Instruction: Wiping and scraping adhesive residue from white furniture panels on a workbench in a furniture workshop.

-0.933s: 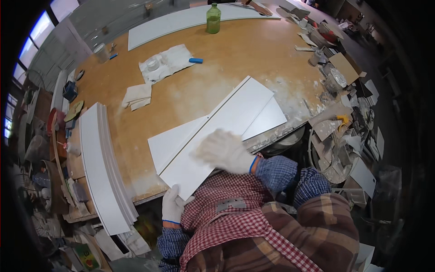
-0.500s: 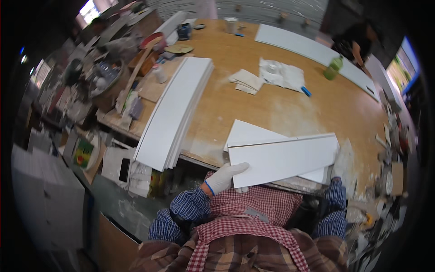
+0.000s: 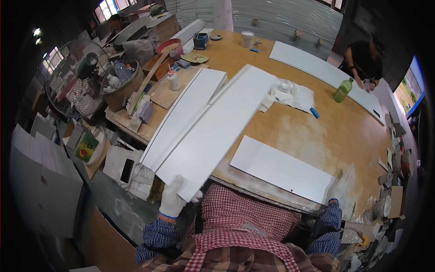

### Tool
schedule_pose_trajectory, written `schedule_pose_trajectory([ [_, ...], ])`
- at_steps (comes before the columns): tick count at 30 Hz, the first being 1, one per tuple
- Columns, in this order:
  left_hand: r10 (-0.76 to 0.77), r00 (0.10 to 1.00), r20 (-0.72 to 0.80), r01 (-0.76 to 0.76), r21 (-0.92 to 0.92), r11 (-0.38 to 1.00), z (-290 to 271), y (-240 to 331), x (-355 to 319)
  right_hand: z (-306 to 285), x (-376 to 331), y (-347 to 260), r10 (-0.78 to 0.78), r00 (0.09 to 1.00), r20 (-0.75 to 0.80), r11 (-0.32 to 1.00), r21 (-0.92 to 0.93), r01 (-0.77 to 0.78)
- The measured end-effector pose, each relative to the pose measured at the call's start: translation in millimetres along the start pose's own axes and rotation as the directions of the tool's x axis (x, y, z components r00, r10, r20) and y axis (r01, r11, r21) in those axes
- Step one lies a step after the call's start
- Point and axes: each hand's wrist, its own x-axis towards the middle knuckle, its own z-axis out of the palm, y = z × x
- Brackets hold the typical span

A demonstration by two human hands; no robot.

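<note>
My left hand (image 3: 173, 198), in a white glove with a blue cuff, grips the near end of a long white panel (image 3: 217, 127), thumb on top. The panel slants away over a stack of similar white panels (image 3: 181, 113) at the left of the table; its far end reaches past the stack. A shorter white panel (image 3: 283, 167) with a small dark hole lies along the near table edge. At its right end is my right hand (image 3: 334, 192), also gloved; its fingers blend into the pale surface, so their grip cannot be made out.
A wooden table (image 3: 312, 131) carries a green bottle (image 3: 343, 90), a white cloth (image 3: 299, 99) and a white bucket (image 3: 247, 39). Across it a person (image 3: 367, 59) leans over another long panel (image 3: 317, 68). Left are a fan (image 3: 81, 72), a filled bin (image 3: 120, 84) and a phone (image 3: 127, 170).
My left hand has swung the long panel leftward off the shorter one and over the stack. The shorter panel now shows fully. My right hand stays near its right end.
</note>
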Motion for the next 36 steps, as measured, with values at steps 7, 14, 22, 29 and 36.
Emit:
schedule_pose_trajectory([
  [7, 0.144, 0.976, -0.164, -0.136, 0.059, 0.989, -49, 30, 16, 14, -1, 28, -0.032, 0.999, -0.003, 0.999, 0.006, 0.032],
  [14, -0.079, 0.938, -0.336, 0.108, 0.070, 0.992, -51, 74, 11, 28, -11, 63, 0.161, 0.987, 0.021, 0.977, -0.147, -0.156],
  [22, 0.070, 0.970, -0.232, 0.095, 0.630, 0.771, -10, 89, -24, 56, -76, 11, -0.440, 0.880, 0.178, 0.743, -0.478, 0.469],
  [29, 0.278, 0.863, 0.421, -0.471, 0.870, 0.146, 48, -93, 119, 109, -131, -279, -0.749, 0.647, 0.139, 0.657, 0.272, 0.703],
  [36, 0.192, 0.798, 0.571, -0.535, 0.818, -0.212, 68, -132, 147, 82, -124, -223, -0.626, 0.739, 0.249, 0.779, 0.152, 0.608],
])
